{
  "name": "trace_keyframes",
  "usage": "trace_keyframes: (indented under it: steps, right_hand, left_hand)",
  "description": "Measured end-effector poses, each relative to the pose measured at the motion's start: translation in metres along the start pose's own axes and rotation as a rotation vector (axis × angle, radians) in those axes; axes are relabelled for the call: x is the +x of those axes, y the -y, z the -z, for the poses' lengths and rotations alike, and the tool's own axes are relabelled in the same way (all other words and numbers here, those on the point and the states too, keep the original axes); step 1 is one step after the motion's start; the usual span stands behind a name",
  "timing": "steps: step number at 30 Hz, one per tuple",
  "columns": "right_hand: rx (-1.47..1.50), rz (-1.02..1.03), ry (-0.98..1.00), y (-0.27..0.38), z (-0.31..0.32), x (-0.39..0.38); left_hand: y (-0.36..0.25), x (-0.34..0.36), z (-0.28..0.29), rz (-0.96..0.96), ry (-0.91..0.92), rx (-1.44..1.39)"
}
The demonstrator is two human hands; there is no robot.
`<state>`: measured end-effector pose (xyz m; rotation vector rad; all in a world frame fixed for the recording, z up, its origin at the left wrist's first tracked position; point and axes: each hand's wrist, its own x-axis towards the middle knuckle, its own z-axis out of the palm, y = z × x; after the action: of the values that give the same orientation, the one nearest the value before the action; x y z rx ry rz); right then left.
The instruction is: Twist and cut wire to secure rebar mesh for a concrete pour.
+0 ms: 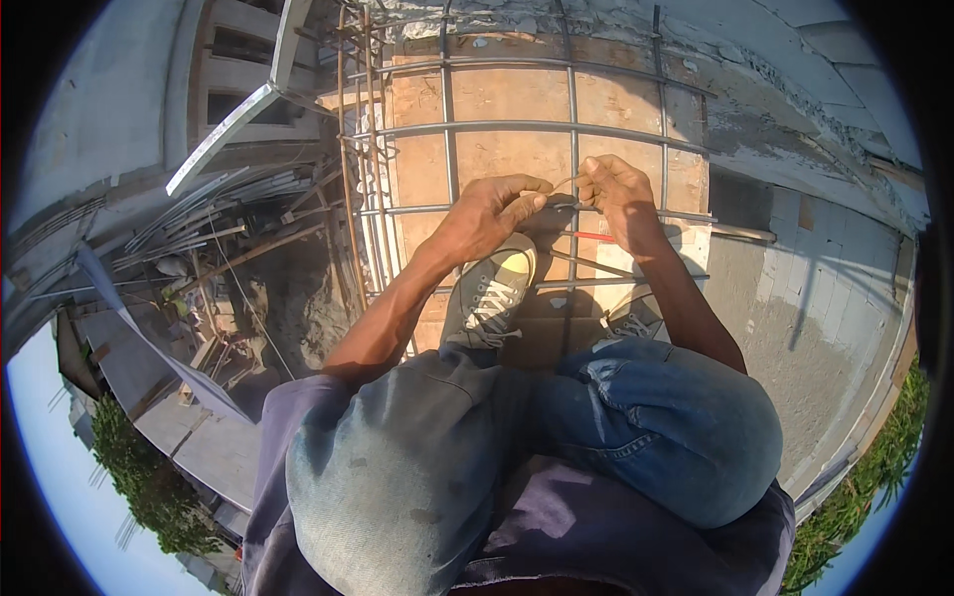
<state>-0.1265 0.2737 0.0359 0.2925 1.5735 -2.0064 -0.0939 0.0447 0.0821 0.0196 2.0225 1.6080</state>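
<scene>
My left hand [489,211] and my right hand [624,199] face each other above a grid of steel reinforcing bars [512,126]. A thin piece of tie wire [565,182] spans the small gap between them, its ends pinched in the fingers of both hands. Just below the wire, two bars cross. A slim red handle [594,236] shows beside my right palm; the rest of that tool is hidden, and I cannot tell whether the hand holds it. Beneath the bars lies a brown plywood sheet [507,87].
My left shoe [492,293] stands among the bars, close to my left hand. Upright rusty bars [358,149] line the board's left edge, beside a drop with scattered timber [263,263] and rubble. A rough concrete wall [775,109] rises at the right.
</scene>
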Motion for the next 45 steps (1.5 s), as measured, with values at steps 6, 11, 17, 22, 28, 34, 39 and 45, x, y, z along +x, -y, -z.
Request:
trace_keyframes:
  steps: [6, 11, 17, 22, 28, 34, 39, 45]
  right_hand:
    - [0.067, -0.189, -0.035, -0.005, -0.021, 0.041]
    - [0.195, -0.141, -0.026, -0.017, -0.054, 0.053]
    - [-0.299, -0.017, -0.134, -0.010, -0.084, 0.060]
    - [-0.587, -0.009, -0.022, -0.024, -0.098, 0.049]
    - [-0.953, 0.024, 0.010, -0.018, -0.081, 0.070]
    - [-1.038, 0.072, 0.118, -0.039, -0.075, 0.082]
    - [-1.121, 0.045, 0.081, -0.051, -0.082, 0.082]
    - [-1.091, 0.006, 0.074, -0.042, -0.096, 0.089]
  left_hand:
    - [0.011, -0.026, 0.004, 0.208, 0.023, -0.259]
    - [0.045, -0.025, -0.019, 0.161, -0.169, -0.140]
    - [0.053, -0.018, -0.030, 0.280, -0.207, -0.328]
    - [0.038, -0.007, -0.033, 0.299, -0.346, -0.594]
    - [0.045, 0.001, -0.040, 0.313, -0.359, -0.694]
    - [0.045, 0.004, -0.034, 0.421, -0.318, -0.908]
    - [0.046, 0.001, -0.030, 0.490, -0.240, -1.119]
    - [0.058, 0.012, -0.028, 0.556, -0.332, -1.238]
